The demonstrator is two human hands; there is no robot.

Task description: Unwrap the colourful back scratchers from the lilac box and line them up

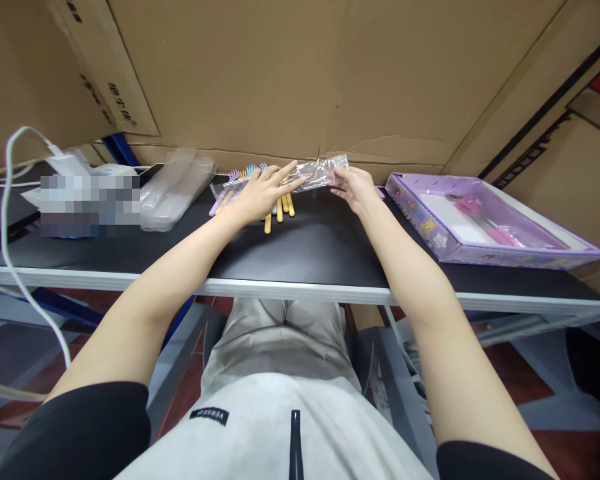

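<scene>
A long clear plastic bag [325, 172] stretches across the back of the black table. My right hand [355, 187] grips its right end between thumb and fingers. Over the bag's left part lies my left hand [263, 193], its fingers stretched out and pointing right. Beneath and around that hand are several coloured claw-headed sticks, with yellow handles [280, 210] towards me and purple claw heads [235, 175] and blue claw heads [254, 168] at the back. My left hand hides part of them, and whether any sit inside the bag I cannot tell.
Flat clear plastic bags [177, 190] are stacked on the left, beside a partly blurred pile with a white cable [7, 200]. At right stands a shallow purple box [485, 250] holding pink items [480, 213]. Cardboard [290, 80] walls the back; a metal edge [300, 289] runs along the front.
</scene>
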